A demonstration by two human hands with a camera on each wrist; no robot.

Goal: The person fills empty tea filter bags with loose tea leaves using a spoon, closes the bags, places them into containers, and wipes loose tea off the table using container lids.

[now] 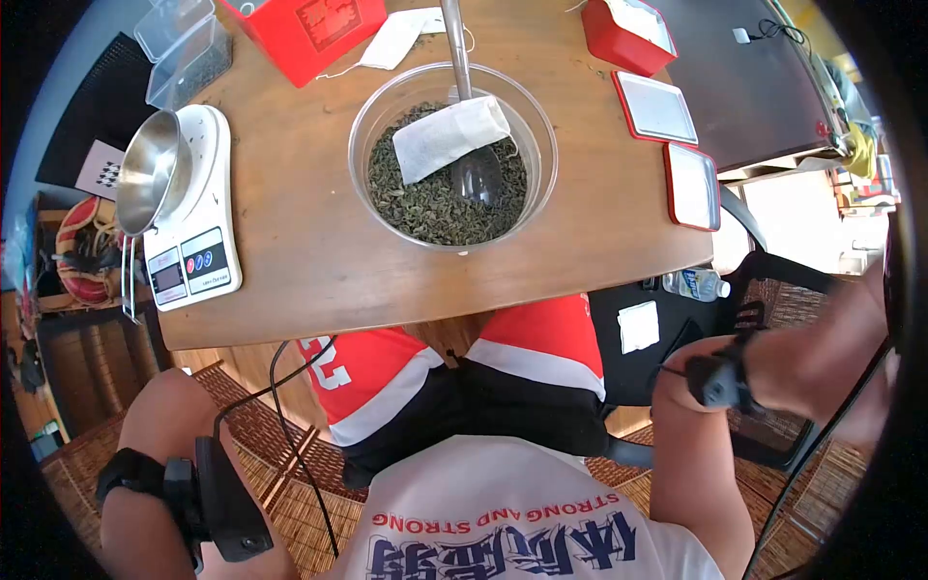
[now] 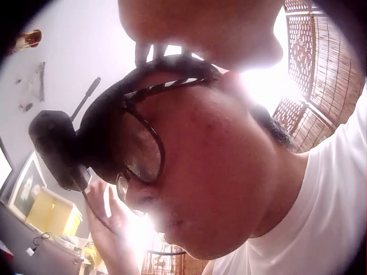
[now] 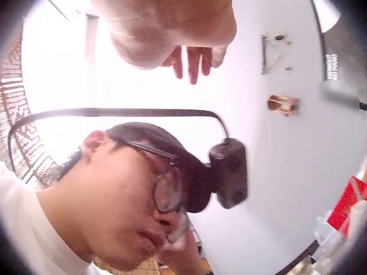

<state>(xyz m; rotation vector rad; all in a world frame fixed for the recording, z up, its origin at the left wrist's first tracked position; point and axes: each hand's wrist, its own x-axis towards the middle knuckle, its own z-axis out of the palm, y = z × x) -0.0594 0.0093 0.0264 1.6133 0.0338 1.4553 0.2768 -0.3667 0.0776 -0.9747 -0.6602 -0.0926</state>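
In the left wrist view, the left hand (image 2: 200, 28) is at the top, its partly hidden fingers reaching to the dark cap and head strap; whether they touch is unclear. The right wrist view has the right hand (image 3: 172, 28) above the head-worn camera (image 3: 228, 172), fingers spread and hanging down with nothing between them. At the head view's right edge the raised right hand is blurred. On the table (image 1: 300, 280), a clear bowl (image 1: 358, 164) contains dark dried leaves (image 1: 416, 213), a white pouch (image 1: 449, 138) and a metal spoon (image 1: 477, 176).
A white scale (image 1: 215, 193) with a metal pan (image 1: 150, 174) stands at the table's left. Red container (image 1: 324, 34), clear boxes (image 1: 193, 63), a red box (image 1: 628, 39) and two red-rimmed lids (image 1: 657, 106) lie around. A bottle (image 1: 691, 284) is below the right edge; cables (image 1: 300, 387) hang in front.
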